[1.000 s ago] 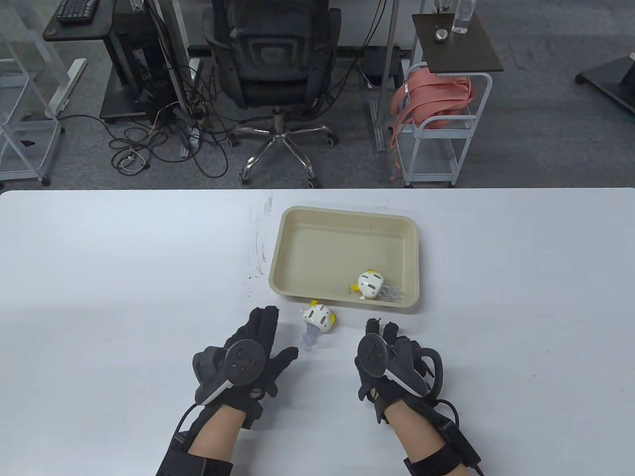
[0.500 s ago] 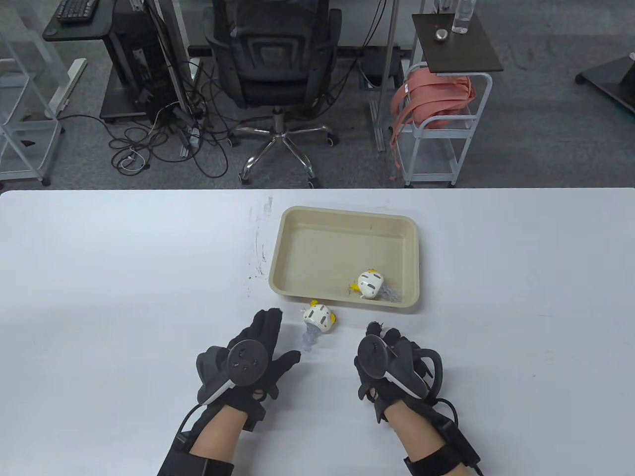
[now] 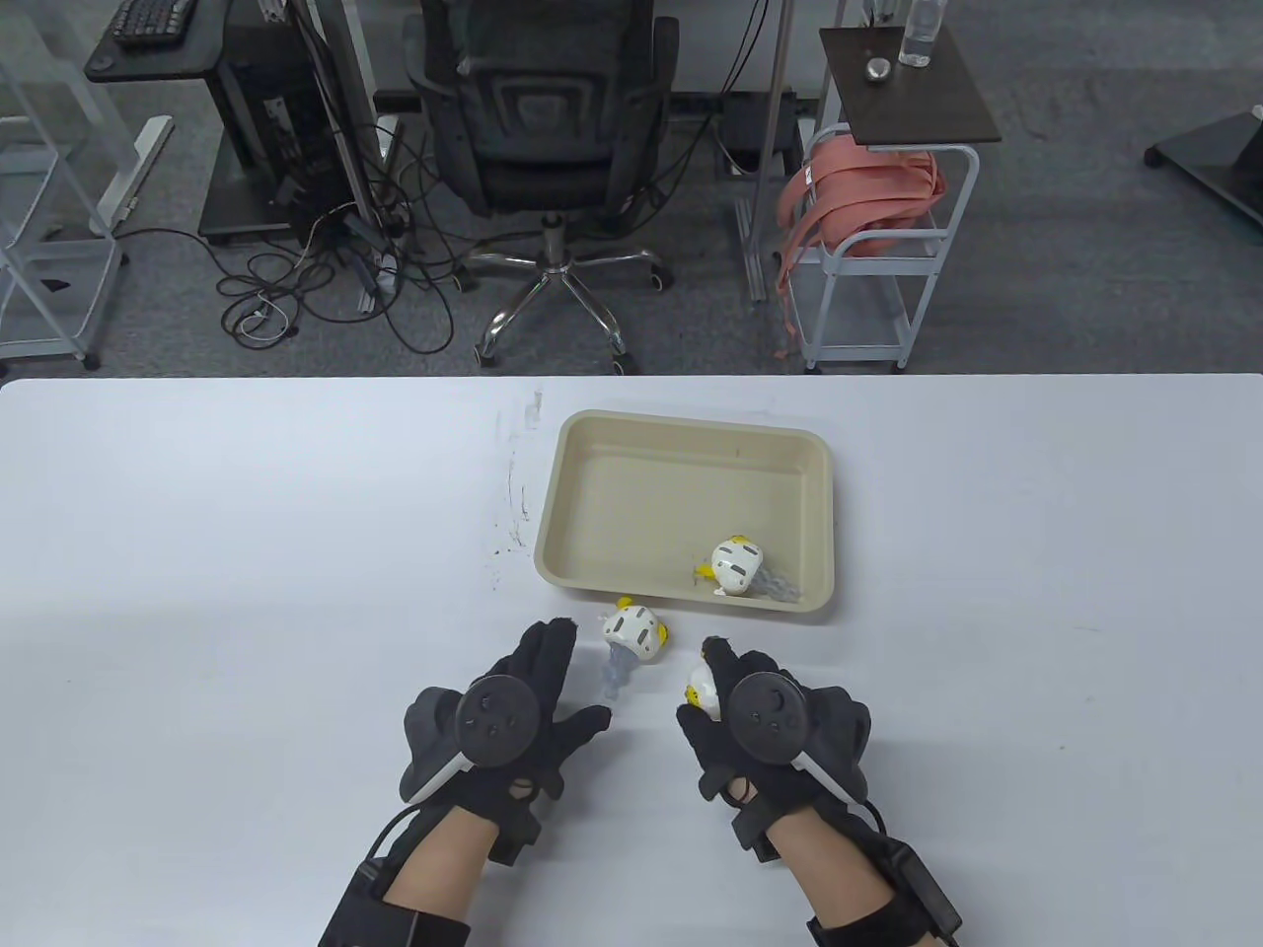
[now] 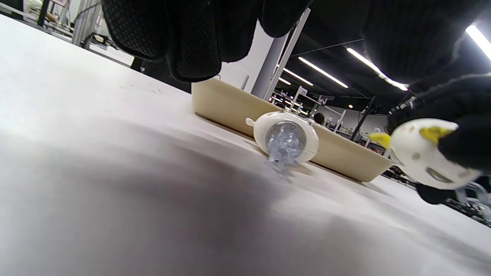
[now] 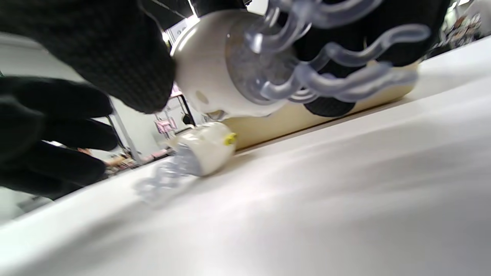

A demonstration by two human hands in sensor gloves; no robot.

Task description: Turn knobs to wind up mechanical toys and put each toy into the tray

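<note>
White plastic with yellow knobs and clear rubbery legs: 3 toys of this kind are in play. The right hand point(image 3: 760, 720) has its fingers curled round 1 toy point(image 4: 425, 157), lifted just off the table with the legs pointing down and back toward the wrist. That grip probably leaves a yellow knob free on the side facing the left hand, so it can be wound before the toy goes in.

The left hand point(image 3: 503, 720) holds nothing; its fingers are straight and spread, palm down, hovering low. Just beyond its fingertips, a little to their right, a 2nd toy point(image 3: 633, 633) lies on its side, apart from both hands and just short of the tray's near wall. It looks like the next one due.

The beige tray point(image 3: 592, 434) sits beyond both hands. A 3rd toy point(image 3: 736, 565) rests in its near right part, ahead of the right hand, so that one looks done.

The table point(image 3: 197, 592) is smooth and white, with faint dark scuffs left of the tray. Past its far edge are grey carpet, a black office chair point(image 3: 548, 128), loose cables, and a white cart point(image 3: 888, 247) holding pink straps.
</note>
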